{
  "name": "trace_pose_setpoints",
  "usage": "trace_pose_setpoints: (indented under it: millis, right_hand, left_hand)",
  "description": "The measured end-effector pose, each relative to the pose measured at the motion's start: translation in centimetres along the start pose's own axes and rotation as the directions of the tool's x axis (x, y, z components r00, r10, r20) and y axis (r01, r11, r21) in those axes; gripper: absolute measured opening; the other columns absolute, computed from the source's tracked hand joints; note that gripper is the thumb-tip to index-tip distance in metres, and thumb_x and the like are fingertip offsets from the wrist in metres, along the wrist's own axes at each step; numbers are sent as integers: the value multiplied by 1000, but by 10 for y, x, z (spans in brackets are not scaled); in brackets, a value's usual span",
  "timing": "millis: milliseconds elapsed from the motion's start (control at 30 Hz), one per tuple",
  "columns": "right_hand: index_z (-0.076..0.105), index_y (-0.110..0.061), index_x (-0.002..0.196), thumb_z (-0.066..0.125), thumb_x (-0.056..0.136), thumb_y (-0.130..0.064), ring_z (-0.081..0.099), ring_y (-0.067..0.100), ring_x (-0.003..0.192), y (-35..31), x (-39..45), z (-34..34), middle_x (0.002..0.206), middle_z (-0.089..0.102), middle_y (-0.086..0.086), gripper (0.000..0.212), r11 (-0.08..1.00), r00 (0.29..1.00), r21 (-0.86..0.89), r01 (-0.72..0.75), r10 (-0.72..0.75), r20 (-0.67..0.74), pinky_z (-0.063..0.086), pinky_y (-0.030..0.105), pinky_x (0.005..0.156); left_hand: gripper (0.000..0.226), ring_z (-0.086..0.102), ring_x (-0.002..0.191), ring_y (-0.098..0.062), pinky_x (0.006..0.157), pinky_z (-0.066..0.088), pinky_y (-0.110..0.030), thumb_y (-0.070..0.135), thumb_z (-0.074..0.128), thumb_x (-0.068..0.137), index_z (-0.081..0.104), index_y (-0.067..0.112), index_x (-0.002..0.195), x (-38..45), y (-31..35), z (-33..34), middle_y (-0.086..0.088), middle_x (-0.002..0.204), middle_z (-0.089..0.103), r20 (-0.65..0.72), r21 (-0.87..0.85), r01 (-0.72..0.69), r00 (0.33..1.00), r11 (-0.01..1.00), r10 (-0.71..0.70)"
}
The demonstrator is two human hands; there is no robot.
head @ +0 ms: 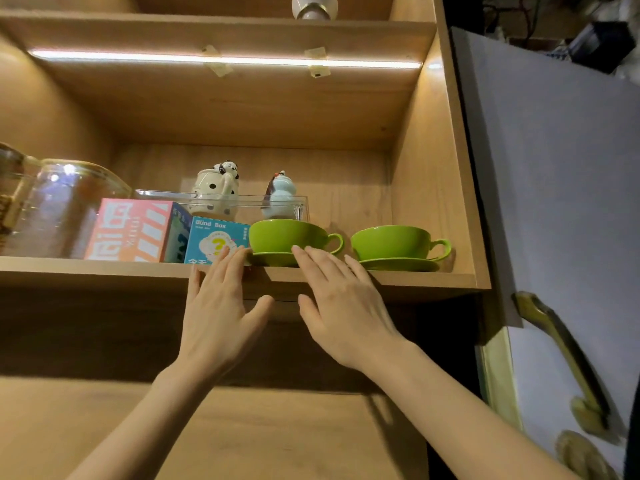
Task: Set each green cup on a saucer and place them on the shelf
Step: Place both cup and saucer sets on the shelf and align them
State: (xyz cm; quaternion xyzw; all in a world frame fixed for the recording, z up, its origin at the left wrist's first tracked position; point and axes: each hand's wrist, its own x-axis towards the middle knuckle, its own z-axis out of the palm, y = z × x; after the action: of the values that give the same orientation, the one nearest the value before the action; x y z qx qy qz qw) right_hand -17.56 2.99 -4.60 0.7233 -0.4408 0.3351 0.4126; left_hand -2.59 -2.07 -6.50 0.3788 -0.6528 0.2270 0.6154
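Two green cups stand on green saucers on the wooden shelf [433, 278]. The left cup [284, 235] sits on its saucer [272, 259] near the shelf's front edge, handle to the right. The right cup [391, 242] rests on its saucer [401, 265] further right, close to the side wall. My left hand [221, 306] is raised with fingers apart, its fingertips at the left rim of the left saucer. My right hand [339, 306] is also open, fingertips at the saucer's right side, hiding part of it. Neither hand holds anything.
On the shelf to the left stand a teal "Blind Box" carton [214, 242], a pink box [131, 230] and a glass jar [65, 206]. Behind the cups is a clear tray [221, 199] with two ceramic figures. An open white cabinet door [561, 174] hangs at the right.
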Motion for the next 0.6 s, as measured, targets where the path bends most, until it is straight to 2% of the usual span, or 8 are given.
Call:
trace_pose_setpoints:
  millis: [67, 200, 367, 600]
  right_hand:
    - [9, -23, 148, 34, 95, -31, 17, 12, 144, 4, -1, -1, 157, 20, -2, 58, 1000, 1000, 11, -13, 13, 1, 5, 33, 118]
    - [9, -19, 148, 34, 96, -31, 14, 12, 145, 10, -4, -1, 158, 19, 0, 59, 999, 999, 31, -36, 35, 21, -1, 26, 115]
    - [6, -18, 148, 34, 96, -30, 11, 12, 146, 12, -5, -1, 158, 15, 1, 60, 999, 999, 27, -37, 36, 35, -2, 24, 113]
    - [1, -16, 148, 34, 96, -29, 7, 14, 146, 13, -7, 5, 159, 10, 3, 63, 999, 999, -27, -38, 39, 36, -5, 25, 113]
  left_hand:
    - [84, 22, 141, -18, 116, 1, -38, 55, 24, 65, 28, 19, 140, -2, 5, 1, -4, 151, 30, -20, -24, -19, 1000, 1000, 19]
    - [84, 22, 142, -18, 113, -1, -30, 55, 22, 64, 27, 20, 140, -3, 15, 3, -4, 152, 29, -33, -41, -45, 999, 998, 43]
    - [81, 23, 140, -15, 112, 0, -28, 54, 24, 66, 23, 24, 142, -6, 13, 6, 0, 152, 29, -34, -26, -82, 996, 996, 81]
    - [87, 3, 142, -13, 114, 0, -36, 55, 26, 68, -2, 24, 145, -11, -2, 17, 1, 156, 5, 38, 123, -144, 989, 982, 140]
